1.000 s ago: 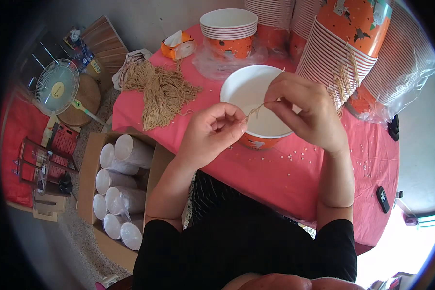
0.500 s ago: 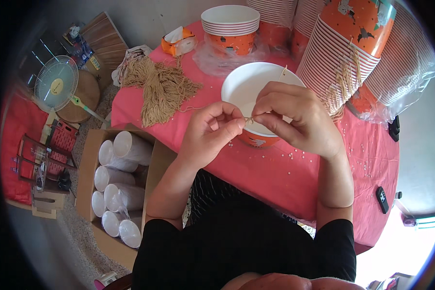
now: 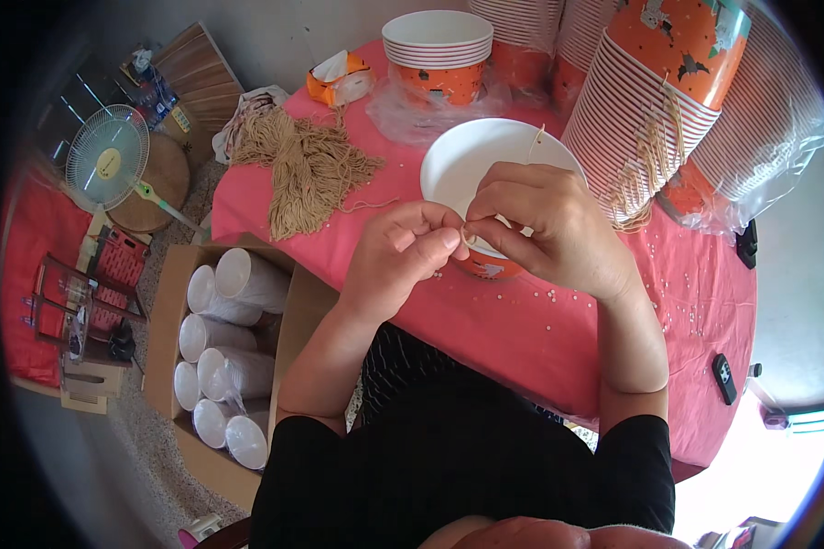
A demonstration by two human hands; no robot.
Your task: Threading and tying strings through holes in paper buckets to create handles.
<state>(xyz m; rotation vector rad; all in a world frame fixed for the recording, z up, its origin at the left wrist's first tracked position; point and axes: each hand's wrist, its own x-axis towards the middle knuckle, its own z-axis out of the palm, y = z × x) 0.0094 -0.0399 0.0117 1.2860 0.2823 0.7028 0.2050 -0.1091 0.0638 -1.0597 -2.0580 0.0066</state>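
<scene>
In front of me a paper bucket (image 3: 453,157), white inside and orange outside, stands on the table. Over its near rim my left hand (image 3: 403,254) and my right hand (image 3: 556,227) meet, thumb and forefinger of each pinched on a thin tan cord (image 3: 468,238). Most of that cord is covered by the fingertips, so whether it is knotted I cannot tell. A short bit of cord (image 3: 539,134) pokes out at the bucket's far right rim. Left of the bucket lies a thick bundle of tan cords (image 3: 307,174), one strand trailing toward my left hand.
Tall stacked orange buckets (image 3: 645,119), cords hanging from their side, rise at the right. A shorter bucket stack (image 3: 438,57) and a tissue pack (image 3: 341,79) stand behind. White pellets dot the pink tablecloth (image 3: 522,339). A carton (image 3: 169,339) of wrapped white cups sits lower left; a remote (image 3: 724,379) lies right.
My fingertips have drawn closer together on the cord, the right hand shifting slightly left. Less of the cord shows between them; the bucket stays in place.
</scene>
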